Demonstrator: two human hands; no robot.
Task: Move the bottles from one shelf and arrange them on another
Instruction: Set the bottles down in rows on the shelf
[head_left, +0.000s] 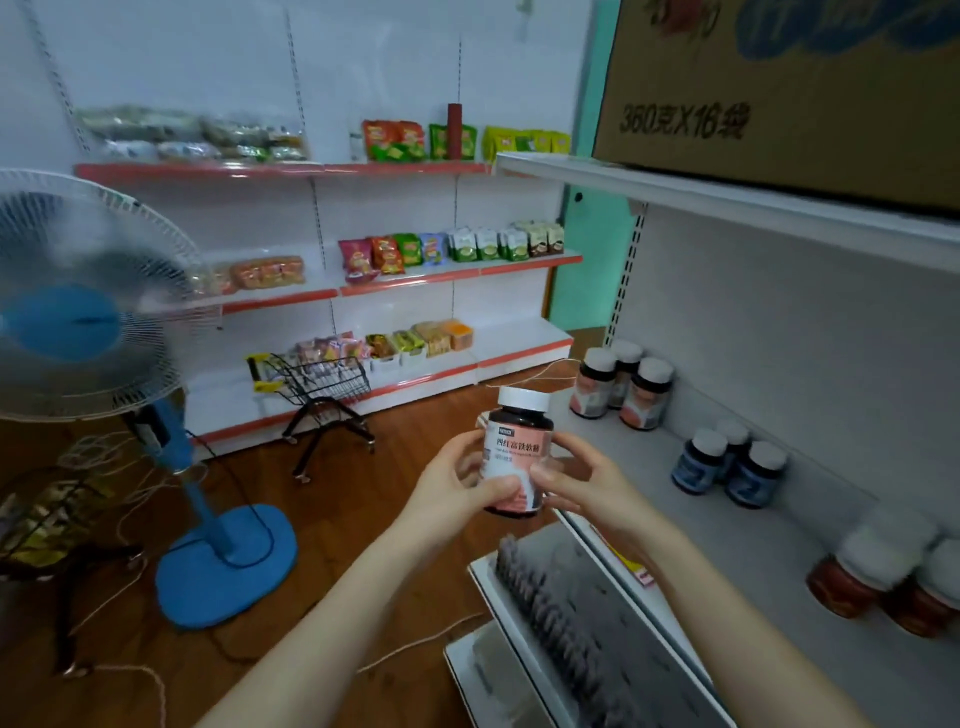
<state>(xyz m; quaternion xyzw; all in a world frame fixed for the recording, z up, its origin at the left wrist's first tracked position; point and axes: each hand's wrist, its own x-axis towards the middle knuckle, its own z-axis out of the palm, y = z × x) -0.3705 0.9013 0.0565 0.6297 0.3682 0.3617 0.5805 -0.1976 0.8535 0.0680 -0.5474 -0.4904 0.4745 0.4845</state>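
- beside the shelf (727, 545), left hand (457, 483) & right hand (582, 478) both grip a pink-label bottle (517, 452), upright, mid-carry.
- next, prob: set it w/ matching bottles (647, 397) further along.

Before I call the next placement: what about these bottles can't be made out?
Head view only.
1. The red-labelled bottles: blurred, cut by right edge; count unclear.
2. The blue-labelled bottles: rear one mostly hidden behind front two.
3. The held bottle: lower label covered by left hand and right hand.
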